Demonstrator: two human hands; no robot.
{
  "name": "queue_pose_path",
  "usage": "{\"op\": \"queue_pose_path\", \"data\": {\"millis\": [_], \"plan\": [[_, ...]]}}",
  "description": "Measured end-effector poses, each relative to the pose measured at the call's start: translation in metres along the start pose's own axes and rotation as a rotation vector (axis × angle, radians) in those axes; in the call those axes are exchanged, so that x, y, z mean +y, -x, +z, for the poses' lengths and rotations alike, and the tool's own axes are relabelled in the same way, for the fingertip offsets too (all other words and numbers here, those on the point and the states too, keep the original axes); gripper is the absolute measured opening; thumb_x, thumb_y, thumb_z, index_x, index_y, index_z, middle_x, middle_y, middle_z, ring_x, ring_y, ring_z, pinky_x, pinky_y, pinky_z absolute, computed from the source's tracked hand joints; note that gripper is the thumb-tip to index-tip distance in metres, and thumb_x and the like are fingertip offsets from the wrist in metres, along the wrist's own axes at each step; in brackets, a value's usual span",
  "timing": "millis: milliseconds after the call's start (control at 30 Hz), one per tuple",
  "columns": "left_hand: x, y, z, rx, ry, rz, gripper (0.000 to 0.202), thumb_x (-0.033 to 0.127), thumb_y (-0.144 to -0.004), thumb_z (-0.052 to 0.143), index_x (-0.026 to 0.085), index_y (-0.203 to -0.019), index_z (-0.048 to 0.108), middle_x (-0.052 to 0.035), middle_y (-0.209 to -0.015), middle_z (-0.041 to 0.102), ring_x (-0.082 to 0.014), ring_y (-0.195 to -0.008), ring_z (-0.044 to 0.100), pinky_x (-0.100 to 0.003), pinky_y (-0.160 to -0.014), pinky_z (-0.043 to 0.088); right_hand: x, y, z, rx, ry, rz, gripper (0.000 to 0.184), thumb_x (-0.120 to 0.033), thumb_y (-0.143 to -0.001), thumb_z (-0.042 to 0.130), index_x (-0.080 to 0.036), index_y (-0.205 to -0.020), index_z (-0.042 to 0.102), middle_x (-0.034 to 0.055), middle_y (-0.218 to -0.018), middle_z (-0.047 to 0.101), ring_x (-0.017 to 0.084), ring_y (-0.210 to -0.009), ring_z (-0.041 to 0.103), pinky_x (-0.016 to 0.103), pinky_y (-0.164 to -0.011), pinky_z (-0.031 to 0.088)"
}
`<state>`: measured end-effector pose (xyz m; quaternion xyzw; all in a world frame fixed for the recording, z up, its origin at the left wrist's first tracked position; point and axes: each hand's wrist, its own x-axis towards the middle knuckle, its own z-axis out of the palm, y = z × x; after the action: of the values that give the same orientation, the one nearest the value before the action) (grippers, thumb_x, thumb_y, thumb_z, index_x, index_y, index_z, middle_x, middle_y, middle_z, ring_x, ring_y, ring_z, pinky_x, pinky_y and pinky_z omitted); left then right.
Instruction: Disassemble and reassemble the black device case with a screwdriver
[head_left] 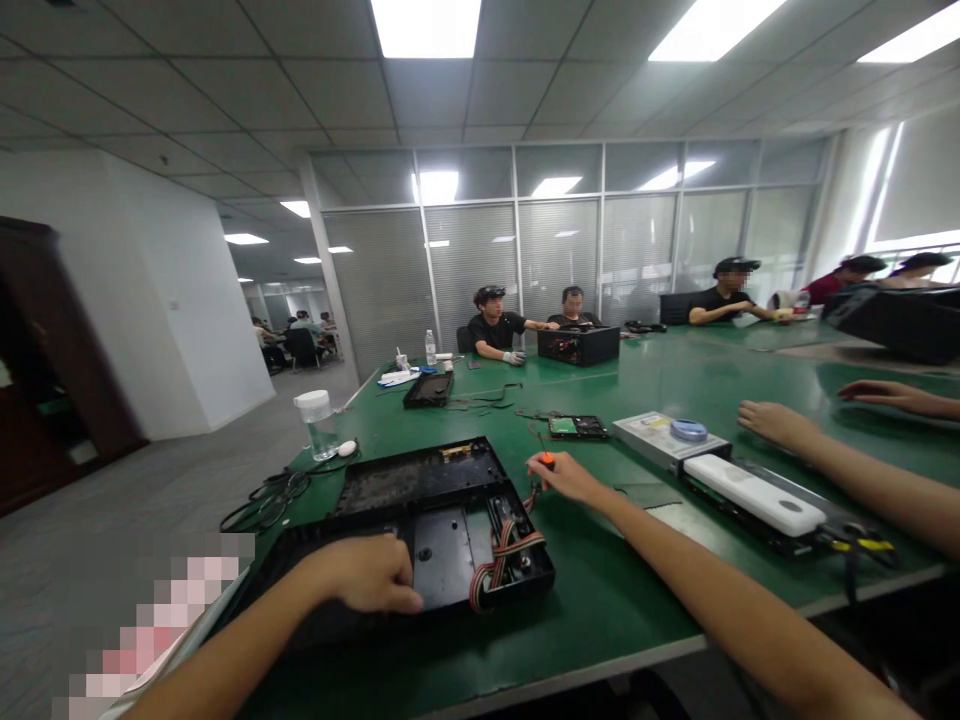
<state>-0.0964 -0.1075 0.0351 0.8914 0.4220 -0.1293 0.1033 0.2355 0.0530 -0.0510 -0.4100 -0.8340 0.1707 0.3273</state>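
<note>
An opened black computer case (431,510) lies flat on the green table (600,600), with red-striped ribbon cables (504,552) at its right end. My left hand (364,572) rests on the case's near edge with fingers curled, gripping it. My right hand (566,477) is at the case's far right corner, fingers closed round a small tool with an orange handle (548,459).
A neighbour's two arms (780,425) reach in from the right, near a grey optical drive (660,436) and a white box (754,493). A circuit board (576,427), water bottle (319,422), cables (274,495) and another black case (579,344) lie farther off. Several people sit at the far side.
</note>
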Motion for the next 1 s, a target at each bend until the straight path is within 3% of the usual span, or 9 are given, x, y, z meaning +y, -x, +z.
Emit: {"op": "queue_pose_path", "data": {"millis": [67, 133, 167, 333, 467, 600, 800, 1000], "plan": [[-0.011, -0.024, -0.011, 0.147, -0.023, 0.041, 0.024, 0.036, -0.082, 0.048, 0.019, -0.086, 0.064, -0.0023, -0.075, 0.062, -0.0156, -0.068, 0.056, -0.023, -0.063, 0.041, -0.016, 0.001, 0.011, -0.081, 0.026, -0.013, 0.039, -0.044, -0.085, 0.037, -0.014, -0.090, 0.063, 0.0022, -0.064, 0.062, 0.014, -0.057, 0.056, 0.024, -0.059, 0.043], [-0.019, -0.051, -0.014, 0.355, -0.086, 0.103, 0.026, 0.030, -0.077, 0.056, 0.020, -0.101, 0.060, -0.0049, -0.095, 0.060, -0.0184, -0.088, 0.054, -0.025, -0.077, 0.040, -0.027, 0.002, 0.019, -0.082, 0.097, -0.029, 0.033, -0.041, -0.083, 0.043, -0.015, -0.089, 0.063, 0.0041, -0.074, 0.064, 0.016, -0.068, 0.057, 0.025, -0.065, 0.041], [-0.022, -0.064, -0.013, 0.398, -0.111, 0.145, 0.028, 0.029, -0.076, 0.057, 0.021, -0.103, 0.059, -0.0051, -0.099, 0.058, -0.0188, -0.092, 0.053, -0.025, -0.080, 0.039, -0.030, 0.002, 0.021, -0.067, 0.123, -0.031, 0.031, -0.040, -0.083, 0.045, -0.016, -0.091, 0.062, 0.0052, -0.080, 0.064, 0.017, -0.073, 0.057, 0.026, -0.069, 0.040], [-0.034, -0.101, 0.006, 0.360, -0.181, 0.268, 0.019, 0.019, -0.084, 0.045, 0.021, -0.089, 0.063, -0.0037, -0.083, 0.060, -0.0148, -0.078, 0.055, -0.022, -0.073, 0.041, -0.033, 0.000, 0.028, -0.065, 0.074, -0.004, 0.027, -0.031, -0.083, 0.044, -0.016, -0.097, 0.061, 0.0059, -0.086, 0.065, 0.017, -0.077, 0.057, 0.026, -0.071, 0.040], [-0.039, -0.099, 0.011, 0.370, -0.215, 0.290, 0.020, 0.013, -0.082, 0.045, 0.019, -0.082, 0.064, -0.0033, -0.079, 0.061, -0.0145, -0.076, 0.055, -0.021, -0.073, 0.041, -0.032, -0.004, 0.032, -0.062, 0.043, 0.018, 0.026, -0.030, -0.082, 0.044, -0.014, -0.090, 0.063, 0.0051, -0.079, 0.066, 0.016, -0.071, 0.057, 0.026, -0.069, 0.040], [-0.036, -0.095, 0.000, 0.371, -0.231, 0.298, 0.017, 0.012, -0.078, 0.048, 0.017, -0.076, 0.064, -0.0032, -0.075, 0.062, -0.0152, -0.073, 0.056, -0.023, -0.071, 0.041, -0.033, -0.005, 0.036, -0.055, 0.018, -0.010, 0.028, -0.032, -0.082, 0.045, -0.014, -0.093, 0.064, 0.0059, -0.080, 0.066, 0.018, -0.074, 0.058, 0.027, -0.071, 0.041], [-0.021, -0.123, -0.010, 0.557, -0.114, 0.311, 0.019, 0.018, -0.083, 0.044, 0.015, -0.087, 0.063, -0.0052, -0.088, 0.063, -0.0152, -0.083, 0.056, -0.023, -0.078, 0.040, -0.036, -0.004, 0.034, -0.089, 0.068, -0.052, 0.026, -0.033, -0.082, 0.045, -0.014, -0.084, 0.063, 0.0037, -0.072, 0.064, 0.015, -0.063, 0.054, 0.025, -0.063, 0.040], [-0.016, -0.151, 0.016, 0.632, 0.030, 0.252, 0.020, 0.015, -0.081, 0.045, 0.015, -0.087, 0.063, -0.0044, -0.089, 0.065, -0.0147, -0.083, 0.057, -0.023, -0.079, 0.042, -0.033, 0.003, 0.020, -0.181, 0.115, -0.136, 0.031, -0.038, -0.084, 0.042, -0.014, -0.078, 0.061, 0.0022, -0.071, 0.061, 0.013, -0.063, 0.051, 0.023, -0.064, 0.038]]}}
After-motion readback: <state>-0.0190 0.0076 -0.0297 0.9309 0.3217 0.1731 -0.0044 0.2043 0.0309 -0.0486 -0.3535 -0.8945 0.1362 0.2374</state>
